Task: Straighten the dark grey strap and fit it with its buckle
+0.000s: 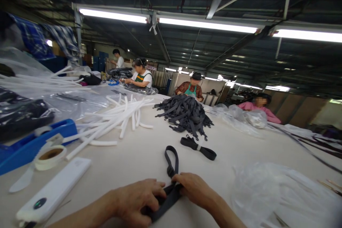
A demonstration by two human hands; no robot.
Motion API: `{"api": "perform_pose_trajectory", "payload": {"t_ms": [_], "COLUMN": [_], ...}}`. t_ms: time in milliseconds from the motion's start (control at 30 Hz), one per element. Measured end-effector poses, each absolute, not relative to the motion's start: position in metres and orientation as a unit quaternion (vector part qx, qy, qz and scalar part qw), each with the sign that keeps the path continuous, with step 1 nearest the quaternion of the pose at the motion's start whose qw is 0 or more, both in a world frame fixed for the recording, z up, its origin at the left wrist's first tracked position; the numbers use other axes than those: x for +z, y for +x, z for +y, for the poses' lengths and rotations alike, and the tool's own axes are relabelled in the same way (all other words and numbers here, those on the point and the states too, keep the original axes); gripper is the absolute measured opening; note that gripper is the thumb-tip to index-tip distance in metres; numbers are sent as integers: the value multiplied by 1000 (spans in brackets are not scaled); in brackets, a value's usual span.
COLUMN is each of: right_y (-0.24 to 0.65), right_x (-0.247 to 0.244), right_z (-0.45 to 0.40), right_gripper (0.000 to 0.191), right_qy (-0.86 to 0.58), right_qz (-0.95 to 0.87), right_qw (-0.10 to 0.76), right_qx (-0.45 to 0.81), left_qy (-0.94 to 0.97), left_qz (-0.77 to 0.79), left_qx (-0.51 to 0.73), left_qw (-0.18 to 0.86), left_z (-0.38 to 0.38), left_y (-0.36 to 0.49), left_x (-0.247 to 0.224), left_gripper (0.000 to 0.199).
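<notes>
A black strap [172, 201] lies on the pale table in front of me, with a loop and a buckle standing out beyond my hands. My left hand [140, 199] is curled over the strap's near part, its fingers bent round it. My right hand [196, 188] pinches the strap just below the buckle. Past them rests a folded black strap [199, 148] with a white band round its middle. Behind that is a heap of black straps [187, 114] with hooks at their ends.
White foam tubes [114, 117] are piled at left, near a blue tape dispenser [61, 130], a tape roll [50, 157] and a white device [55, 190]. Clear plastic bags [278, 192] lie at right. Several people sit or stand across the table.
</notes>
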State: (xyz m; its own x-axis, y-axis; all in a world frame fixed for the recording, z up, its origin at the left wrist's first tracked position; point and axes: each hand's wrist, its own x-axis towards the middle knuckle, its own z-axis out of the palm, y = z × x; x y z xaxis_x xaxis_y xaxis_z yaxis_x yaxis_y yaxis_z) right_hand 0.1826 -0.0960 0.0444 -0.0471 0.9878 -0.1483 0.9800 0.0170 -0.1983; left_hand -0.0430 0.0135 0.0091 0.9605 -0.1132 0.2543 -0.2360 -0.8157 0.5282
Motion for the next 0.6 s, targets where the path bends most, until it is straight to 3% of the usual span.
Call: {"api": "perform_pose_trajectory", "payload": {"t_ms": [133, 300, 400, 500, 600], "right_y": [182, 182, 190, 202, 216], "right_x": [43, 31, 22, 14, 8], "right_z": [-101, -117, -127, -135, -142], "right_gripper": [31, 29, 31, 38, 40], "right_qy": [-704, -697, -651, -654, -679], "right_qz": [-696, -687, -722, -723, -701], "right_qw": [34, 115, 143, 100, 59], "right_qx": [137, 174, 188, 198, 210], "left_qy": [937, 953, 976, 989, 985], "left_qz": [25, 92, 42, -41, -103], "left_qx": [123, 129, 130, 122, 116], "left_qw": [325, 260, 168, 80, 74], "left_z": [24, 40, 54, 67, 73], "left_y": [-64, -55, -31, -2, 23], "left_x": [12, 16, 19, 20, 16], "left_gripper": [14, 5, 7, 11, 9]}}
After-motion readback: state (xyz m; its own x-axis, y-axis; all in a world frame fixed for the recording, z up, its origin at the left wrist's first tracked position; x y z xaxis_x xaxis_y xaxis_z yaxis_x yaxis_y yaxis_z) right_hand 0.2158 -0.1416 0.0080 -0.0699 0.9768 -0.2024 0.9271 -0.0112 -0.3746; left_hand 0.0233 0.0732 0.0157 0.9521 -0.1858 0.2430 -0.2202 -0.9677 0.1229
